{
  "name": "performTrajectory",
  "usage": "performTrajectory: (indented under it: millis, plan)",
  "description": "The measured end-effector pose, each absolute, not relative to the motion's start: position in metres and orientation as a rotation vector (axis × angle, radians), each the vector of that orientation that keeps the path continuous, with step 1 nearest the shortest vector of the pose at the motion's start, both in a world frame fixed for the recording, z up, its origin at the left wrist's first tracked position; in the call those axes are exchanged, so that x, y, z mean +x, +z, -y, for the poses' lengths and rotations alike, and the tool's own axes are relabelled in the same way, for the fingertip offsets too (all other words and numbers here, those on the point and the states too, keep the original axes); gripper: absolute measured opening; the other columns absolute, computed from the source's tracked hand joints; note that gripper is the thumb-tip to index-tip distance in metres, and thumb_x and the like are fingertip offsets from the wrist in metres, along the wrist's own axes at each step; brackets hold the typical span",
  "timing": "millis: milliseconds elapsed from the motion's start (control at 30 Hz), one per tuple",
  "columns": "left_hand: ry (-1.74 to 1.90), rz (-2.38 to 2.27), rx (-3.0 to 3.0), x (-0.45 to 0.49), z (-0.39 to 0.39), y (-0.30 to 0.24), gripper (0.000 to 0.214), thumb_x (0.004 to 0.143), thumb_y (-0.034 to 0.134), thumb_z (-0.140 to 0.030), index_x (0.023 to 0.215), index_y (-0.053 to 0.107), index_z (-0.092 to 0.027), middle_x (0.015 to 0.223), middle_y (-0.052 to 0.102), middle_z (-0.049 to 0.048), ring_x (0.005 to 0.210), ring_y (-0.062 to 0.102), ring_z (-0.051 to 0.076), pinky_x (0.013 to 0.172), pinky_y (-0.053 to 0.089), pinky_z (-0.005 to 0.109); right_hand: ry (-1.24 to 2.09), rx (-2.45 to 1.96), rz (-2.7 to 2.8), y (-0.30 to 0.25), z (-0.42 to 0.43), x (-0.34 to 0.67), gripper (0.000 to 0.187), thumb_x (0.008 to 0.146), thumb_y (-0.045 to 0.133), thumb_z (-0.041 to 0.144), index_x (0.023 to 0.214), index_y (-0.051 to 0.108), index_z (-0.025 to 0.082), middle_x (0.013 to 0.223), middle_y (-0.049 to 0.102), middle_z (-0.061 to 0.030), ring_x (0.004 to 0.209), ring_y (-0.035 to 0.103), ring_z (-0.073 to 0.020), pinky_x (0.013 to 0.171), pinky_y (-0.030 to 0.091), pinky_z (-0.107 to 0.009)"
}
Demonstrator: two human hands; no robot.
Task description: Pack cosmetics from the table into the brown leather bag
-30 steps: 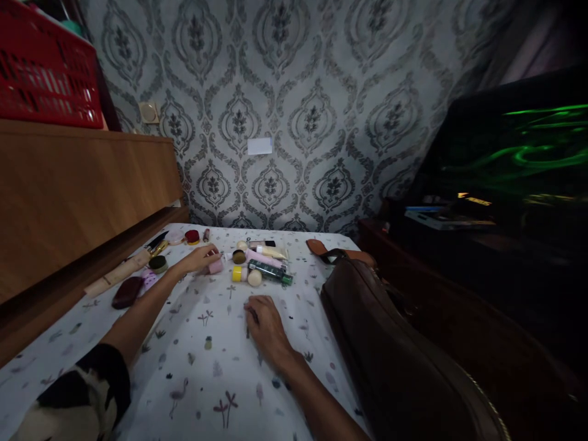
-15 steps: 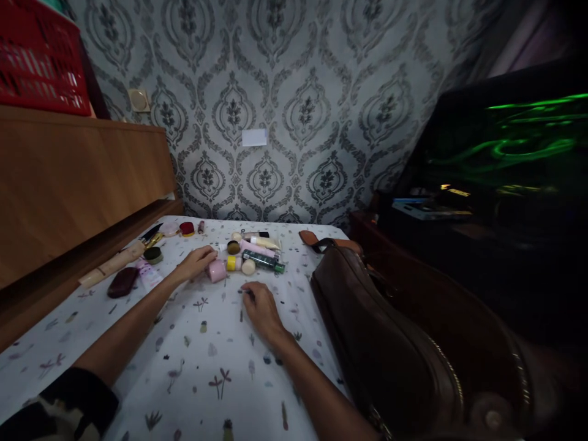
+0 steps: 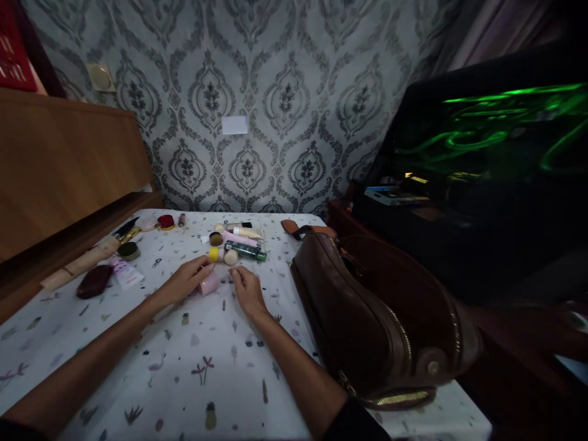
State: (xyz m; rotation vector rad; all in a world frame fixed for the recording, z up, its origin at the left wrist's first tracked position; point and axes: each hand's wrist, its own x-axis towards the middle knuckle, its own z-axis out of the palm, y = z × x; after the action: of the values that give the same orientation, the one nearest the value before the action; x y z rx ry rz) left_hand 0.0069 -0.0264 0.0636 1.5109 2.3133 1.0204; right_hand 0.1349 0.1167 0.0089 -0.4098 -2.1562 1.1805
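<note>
My left hand (image 3: 189, 277) is closed on a pink jar (image 3: 209, 283), its fingers over the top. Close by on the right, my right hand (image 3: 248, 289) has its fingers curled together; whether a small thing is in them is hidden. Just beyond both hands lie a yellow-capped container (image 3: 214, 254), a round cream-coloured piece (image 3: 230, 257), a dark green bottle (image 3: 243, 250), a pink tube (image 3: 239, 239), a pale yellow tube (image 3: 248, 233) and a small dark-lidded jar (image 3: 215, 239).
A brown handbag (image 3: 353, 306) lies to the right on the patterned cloth (image 3: 220, 367). To the left are a maroon case (image 3: 94, 282), a white-and-pink tube (image 3: 126, 272), a green-lidded jar (image 3: 129, 250) and a red-lidded jar (image 3: 166, 222). A wooden cabinet (image 3: 68, 177) borders the left side.
My left hand has drawn the pink jar towards me, away from the yellow-capped container. My right hand has come nearer to the jar. The view has turned a little right.
</note>
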Motion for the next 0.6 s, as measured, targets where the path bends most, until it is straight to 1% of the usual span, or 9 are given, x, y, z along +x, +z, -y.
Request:
performTrajectory:
  millis: [67,133,233,300,400,500,600]
  plan:
    - [1.053,-2.275,1.481,0.017,0.030,0.065,0.042,0.094,0.037,-0.057,0.101,0.058,-0.021,0.087,0.062,0.0000,0.082,0.058,0.020,0.077,0.044,0.030,1.186,-0.409,2.151,0.012,-0.116,0.136,0.030,0.095,0.041,0.029,0.085,0.067,0.017,0.075,0.068,-0.0027,0.072,0.061,-0.0177,0.068,0.043,-0.026]
    - [1.078,-2.249,1.464,0.028,0.034,0.066,0.042,0.093,0.039,-0.056,0.104,0.057,-0.020,0.093,0.064,0.0017,0.087,0.059,0.022,0.080,0.045,0.031,1.194,-0.405,2.151,0.015,-0.114,0.137,0.032,0.096,0.040,0.032,0.083,0.066,0.018,0.073,0.067,-0.0024,0.071,0.061,-0.0177,0.067,0.042,-0.026]
    - [1.021,-2.227,1.496,0.045,0.040,0.066,0.042,0.092,0.042,-0.055,0.110,0.057,-0.020,0.104,0.066,0.0052,0.096,0.060,0.025,0.084,0.046,0.033,1.216,-0.397,2.151,0.018,-0.112,0.139,0.033,0.097,0.039,0.032,0.084,0.066,0.017,0.079,0.069,-0.0044,0.076,0.063,-0.0192,0.069,0.043,-0.027]
    - [0.947,-2.248,1.501,0.058,0.045,0.064,0.047,0.091,0.045,-0.056,0.122,0.054,-0.021,0.116,0.065,0.0082,0.102,0.060,0.027,0.088,0.046,0.036,1.238,-0.386,2.152,0.021,-0.110,0.140,0.033,0.098,0.039,0.031,0.087,0.066,0.017,0.084,0.070,-0.0054,0.082,0.064,-0.0197,0.073,0.044,-0.027]
    - [0.838,-2.333,1.523,0.074,0.052,0.058,0.063,0.087,0.053,-0.057,0.138,0.043,-0.021,0.133,0.057,0.0130,0.115,0.057,0.032,0.096,0.045,0.042,1.270,-0.367,2.157,0.025,-0.107,0.146,0.033,0.099,0.039,0.031,0.089,0.067,0.018,0.085,0.070,-0.0044,0.087,0.064,-0.0186,0.079,0.045,-0.027]
    - [0.786,-2.355,1.645,0.085,0.057,0.053,0.072,0.084,0.059,-0.056,0.143,0.038,-0.020,0.137,0.055,0.0152,0.119,0.055,0.034,0.100,0.044,0.045,1.319,-0.358,2.137,0.030,-0.102,0.154,0.032,0.099,0.041,0.032,0.090,0.067,0.017,0.087,0.070,-0.0040,0.089,0.064,-0.0176,0.081,0.046,-0.026]
    - [0.865,-2.322,1.763,0.089,0.060,0.045,0.070,0.085,0.060,-0.051,0.144,0.036,-0.022,0.139,0.054,0.0136,0.123,0.055,0.033,0.102,0.045,0.043,1.401,-0.343,2.078,0.036,-0.096,0.165,0.031,0.100,0.040,0.030,0.094,0.068,0.016,0.092,0.071,-0.0046,0.091,0.065,-0.0171,0.081,0.047,-0.026]
